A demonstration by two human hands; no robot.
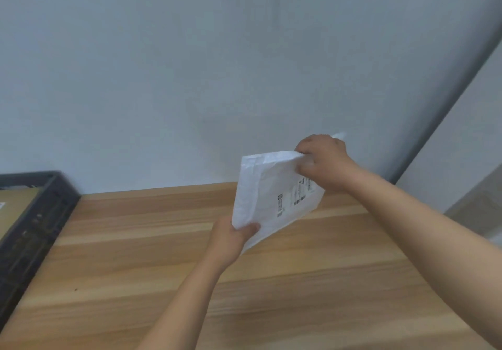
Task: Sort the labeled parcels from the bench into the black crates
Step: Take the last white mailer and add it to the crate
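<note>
While both hands hold it up above the wooden bench (163, 254), the white poly mailer (260, 186) stands tilted in the air in front of the grey wall (190, 64), its printed face turned towards us. We see the left hand (231, 238) gripping the mailer's lower left corner, thumb pressed on the front and the other fingers hidden behind the bag. The right hand (323, 159) has its fingers curled over the upper right edge and pinches it there. The hand also covers part of the shipping label (294, 197), whose barcodes show, though the print is too small for us to read. No part of the mailer touches the bench that we can make out.

Well apart from it, at the left edge of the view, a black crate (40, 214) sits on the bench. Inside lies a flat brown thing, perhaps a cardboard parcel (16, 203), with a scrap of white at the frame edge.
</note>
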